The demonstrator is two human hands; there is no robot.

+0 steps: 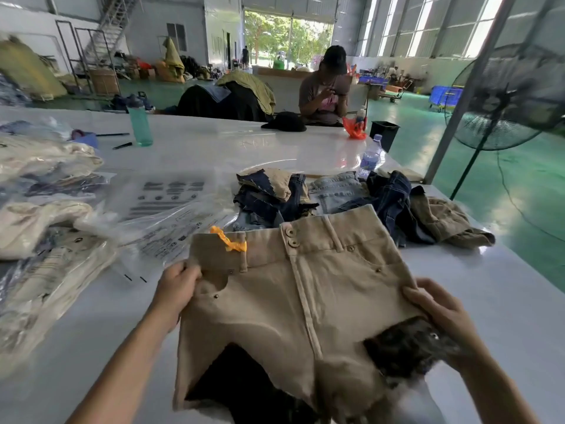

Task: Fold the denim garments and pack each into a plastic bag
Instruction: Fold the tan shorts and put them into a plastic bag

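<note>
A pair of tan denim shorts (275,301) with two wooden buttons and an orange tag on a belt loop is held spread out, front up, over the near part of the white table (504,316). My left hand (175,289) grips the shorts' left side at the pocket. My right hand (437,310) grips the right side near the hip. Behind the shorts lies a heap of unfolded denim garments (351,197) in dark blue, light blue and tan. Empty clear plastic bags (165,209) with printed warnings lie to the left of the heap.
Bagged cream and tan garments (39,240) are stacked along the left. A teal bottle (139,123), pens and a clear water bottle (370,157) stand farther back. A person sits at the far side of the table. A standing fan (504,96) is off the right edge.
</note>
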